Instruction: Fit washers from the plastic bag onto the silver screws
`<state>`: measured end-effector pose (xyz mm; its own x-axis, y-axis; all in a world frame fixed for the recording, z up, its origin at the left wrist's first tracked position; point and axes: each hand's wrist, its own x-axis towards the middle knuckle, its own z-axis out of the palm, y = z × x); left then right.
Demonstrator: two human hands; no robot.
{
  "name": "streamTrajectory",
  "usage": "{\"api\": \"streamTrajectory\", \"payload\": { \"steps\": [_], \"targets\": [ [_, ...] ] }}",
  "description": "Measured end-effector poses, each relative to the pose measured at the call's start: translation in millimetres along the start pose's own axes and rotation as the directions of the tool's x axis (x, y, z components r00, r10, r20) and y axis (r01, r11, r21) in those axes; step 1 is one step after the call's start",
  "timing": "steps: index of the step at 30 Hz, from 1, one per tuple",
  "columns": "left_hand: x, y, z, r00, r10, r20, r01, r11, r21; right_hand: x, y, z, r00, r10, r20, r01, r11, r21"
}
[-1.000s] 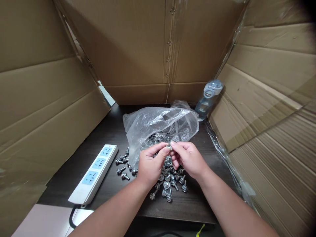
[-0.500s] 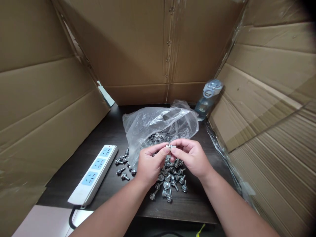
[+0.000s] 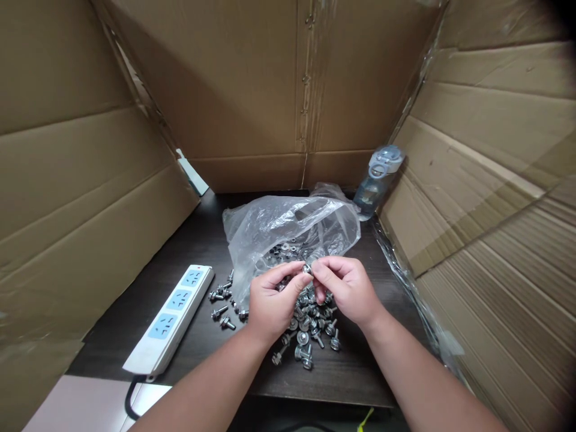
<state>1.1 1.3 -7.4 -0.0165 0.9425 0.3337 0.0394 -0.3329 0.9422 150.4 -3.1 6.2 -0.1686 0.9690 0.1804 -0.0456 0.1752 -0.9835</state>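
A small metal bolt with a washer or nut (image 3: pixel 307 269) is pinched between the fingertips of both hands, above a pile of hardware. My left hand (image 3: pixel 275 300) grips it with thumb and forefinger from the left. From the right, my right hand (image 3: pixel 346 288) closes thumb and forefinger on it, partly covering it. Beneath and in front of the hands lie several loose bolts with washers (image 3: pixel 303 339). A translucent plastic bag (image 3: pixel 256 222) lies open behind the hands, with more washers and nuts (image 3: pixel 285 247) at its mouth.
On the left of the dark table (image 3: pixel 180 246) lies a white power strip (image 3: pixel 168 318) with blue sockets and a black cable. A water bottle (image 3: pixel 378 180) stands at the back right. Cardboard walls (image 3: pixel 243 90) enclose the back and both sides.
The bolt piece has turned between my fingertips, so its shaft no longer shows lengthwise. My right hand has shifted slightly left and down.
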Motion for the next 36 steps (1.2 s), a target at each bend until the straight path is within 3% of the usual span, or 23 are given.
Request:
{"api": "streamTrajectory", "payload": {
  "steps": [5,9,15,19,22,24,36],
  "targets": [
    [-0.4,2.1,-0.3,0.975,0.222,-0.005,-0.219,0.967,0.133,0.4,-1.8,-1.2,1.000,-0.004,-0.007,0.004,1.000,-0.030],
    [-0.1,3.0,0.4,0.961,0.276,0.004,-0.273,0.948,0.164,0.1,-2.7,-2.0,1.000,-0.019,-0.010,0.018,0.998,-0.054],
    [0.7,4.2,-0.6,0.975,0.217,0.042,-0.221,0.966,0.132,0.6,-1.7,-3.1,1.000,0.005,0.008,-0.005,1.000,-0.026],
    [0.4,1.2,-1.6,0.999,-0.006,0.049,0.006,1.000,-0.005,1.2,0.8,-8.1,0.999,0.011,0.034,-0.013,0.996,0.083],
    [0.6,-3.5,-1.6,0.981,-0.178,0.079,0.188,0.970,-0.154,1.4,1.0,-11.6,0.998,-0.025,0.061,0.014,0.985,0.172],
    [0.7,-5.6,-1.4,0.971,-0.209,0.112,0.228,0.952,-0.202,1.5,-0.3,-12.1,0.997,-0.038,0.069,0.027,0.987,0.160],
    [1.3,3.8,-2.3,0.992,-0.037,0.118,0.038,0.999,-0.007,2.3,-1.2,-5.0,0.995,0.066,0.068,-0.060,0.994,-0.095]
  ]
}}
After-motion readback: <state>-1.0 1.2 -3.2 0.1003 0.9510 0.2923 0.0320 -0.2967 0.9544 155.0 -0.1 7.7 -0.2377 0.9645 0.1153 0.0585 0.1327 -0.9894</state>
